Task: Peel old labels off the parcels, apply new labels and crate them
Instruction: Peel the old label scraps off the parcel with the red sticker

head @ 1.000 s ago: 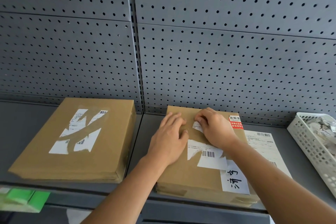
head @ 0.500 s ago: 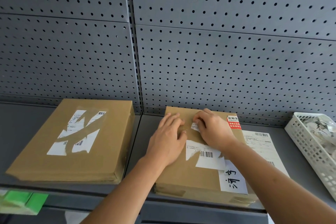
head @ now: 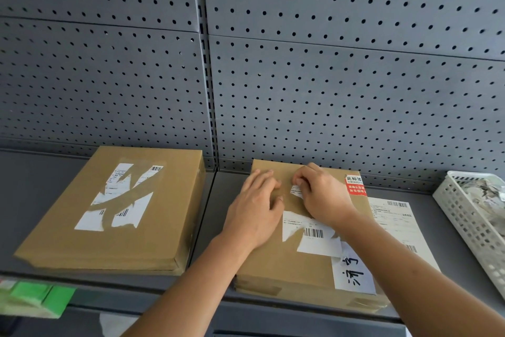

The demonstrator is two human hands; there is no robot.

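Cardboard parcel [head: 262,268]: left hand [head: 254,216] flat on top; right hand [head: 322,197] curled over label scrap [head: 295,190], grip hidden.

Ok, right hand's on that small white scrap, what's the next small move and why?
Probably peel the label scrap slowly up and off. The right hand seems to pinch its edge, the left hand lies flat on the parcel bracing it, and a larger torn label waits below.

The left hand [head: 254,213] is lying flat, fingers straight. The right hand [head: 323,197] is pinching a label scrap [head: 296,191] with curled fingertips.
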